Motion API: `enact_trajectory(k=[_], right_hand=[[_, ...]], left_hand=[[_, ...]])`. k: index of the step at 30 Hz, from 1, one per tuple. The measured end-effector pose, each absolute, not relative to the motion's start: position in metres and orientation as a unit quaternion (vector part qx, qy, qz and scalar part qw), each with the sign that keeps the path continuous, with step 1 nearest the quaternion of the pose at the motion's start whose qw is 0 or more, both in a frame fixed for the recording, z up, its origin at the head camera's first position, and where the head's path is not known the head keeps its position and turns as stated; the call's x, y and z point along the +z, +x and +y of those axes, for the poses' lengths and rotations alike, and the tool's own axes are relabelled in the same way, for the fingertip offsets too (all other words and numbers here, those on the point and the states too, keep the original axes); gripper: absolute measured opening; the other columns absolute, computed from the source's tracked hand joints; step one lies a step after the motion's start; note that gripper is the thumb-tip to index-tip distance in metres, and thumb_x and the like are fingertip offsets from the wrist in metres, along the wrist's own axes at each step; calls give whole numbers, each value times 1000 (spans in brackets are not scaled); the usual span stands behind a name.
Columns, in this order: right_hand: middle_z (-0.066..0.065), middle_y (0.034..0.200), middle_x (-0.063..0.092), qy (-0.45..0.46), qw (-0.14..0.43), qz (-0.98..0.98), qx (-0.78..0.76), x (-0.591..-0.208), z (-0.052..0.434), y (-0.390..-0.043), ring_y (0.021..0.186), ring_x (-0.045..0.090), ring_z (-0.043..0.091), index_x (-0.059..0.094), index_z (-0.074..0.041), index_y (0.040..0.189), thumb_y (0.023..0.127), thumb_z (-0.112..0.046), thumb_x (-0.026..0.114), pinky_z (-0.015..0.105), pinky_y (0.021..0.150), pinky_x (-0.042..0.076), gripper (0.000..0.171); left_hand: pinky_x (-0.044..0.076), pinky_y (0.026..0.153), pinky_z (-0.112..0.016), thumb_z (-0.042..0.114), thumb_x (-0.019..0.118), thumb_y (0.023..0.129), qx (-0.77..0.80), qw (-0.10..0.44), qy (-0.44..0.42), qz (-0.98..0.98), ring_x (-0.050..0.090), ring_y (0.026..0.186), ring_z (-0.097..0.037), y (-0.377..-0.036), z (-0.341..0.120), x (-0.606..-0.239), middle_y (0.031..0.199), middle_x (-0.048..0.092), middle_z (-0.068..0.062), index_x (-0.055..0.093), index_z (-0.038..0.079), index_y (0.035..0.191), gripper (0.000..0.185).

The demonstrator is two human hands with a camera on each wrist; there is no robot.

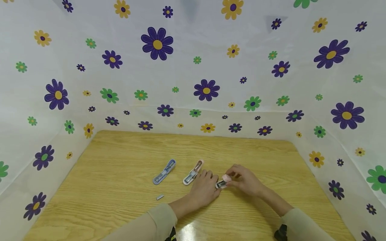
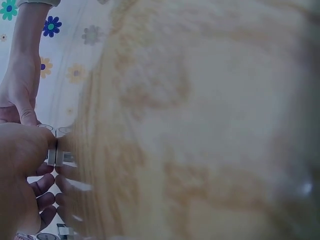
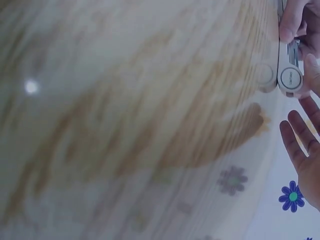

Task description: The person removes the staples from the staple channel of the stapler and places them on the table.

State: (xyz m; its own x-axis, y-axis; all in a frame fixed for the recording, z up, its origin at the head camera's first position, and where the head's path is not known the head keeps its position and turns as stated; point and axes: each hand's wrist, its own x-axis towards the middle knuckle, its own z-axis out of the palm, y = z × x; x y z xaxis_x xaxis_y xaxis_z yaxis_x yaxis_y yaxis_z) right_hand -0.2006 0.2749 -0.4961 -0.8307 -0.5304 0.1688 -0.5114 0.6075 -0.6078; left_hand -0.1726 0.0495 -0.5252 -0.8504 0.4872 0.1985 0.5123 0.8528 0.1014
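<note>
A small stapler with a pale pink top (image 1: 227, 178) and a metal tray (image 1: 221, 184) is between the two hands, its parts swung apart. My left hand (image 1: 204, 190) lies low over the table and grips its left end, with the fingers partly hiding it. My right hand (image 1: 245, 181) pinches the raised pink part between thumb and fingers. In the right wrist view, the stapler's round base end (image 3: 290, 77) shows beside the spread fingers of the right hand. A white and pink stapler (image 1: 190, 176) lies opened out just beyond the left hand.
A blue stapler (image 1: 164, 172) lies opened out farther left. In front of it sits a short grey strip of staples (image 1: 160, 196). The wooden table (image 1: 126, 160) is enclosed by white flower-printed cloth (image 1: 187, 70) at the back and both sides.
</note>
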Motion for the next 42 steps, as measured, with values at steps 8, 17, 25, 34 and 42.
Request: enact_trajectory(k=[8, 17, 25, 34, 42], right_hand=[[-4, 104, 72, -277, -1, 896, -347, -493, 285, -203, 96, 64, 2, 74, -17, 108, 85, -17, 88, 30, 84, 60, 27], [-4, 101, 72, -271, -16, 899, -345, -490, 297, -210, 90, 60, 1, 74, -17, 105, 83, -15, 89, 28, 79, 59, 27], [-1, 102, 73, -258, -1, 901, -347, -490, 300, -215, 92, 62, 5, 74, -15, 106, 82, -15, 89, 30, 78, 60, 28], [-1, 103, 72, -263, 16, 901, -346, -495, 304, -221, 92, 62, 3, 73, -15, 109, 86, -17, 87, 25, 79, 58, 27], [0, 105, 72, -244, 22, 909, -338, -491, 303, -218, 94, 64, 8, 75, -12, 112, 86, -17, 87, 25, 79, 59, 29]], left_hand=[[44, 77, -29, 51, 72, 96, -76, 89, -258, -959, 53, 94, -16, -172, 49, -524, 101, 63, 2, 68, 20, 108, 34], [46, 81, -31, 51, 70, 97, -82, 92, -258, -958, 54, 98, -17, -171, 51, -524, 104, 65, 0, 68, 19, 109, 35], [46, 82, -34, 51, 70, 98, -82, 89, -251, -961, 54, 99, -19, -169, 51, -523, 107, 65, -1, 69, 18, 114, 37], [46, 80, -32, 49, 69, 98, -77, 97, -247, -961, 54, 97, -18, -167, 53, -524, 106, 66, -1, 70, 17, 116, 36], [46, 79, -32, 51, 69, 98, -71, 103, -238, -963, 55, 97, -18, -166, 54, -525, 104, 66, 0, 69, 18, 115, 37]])
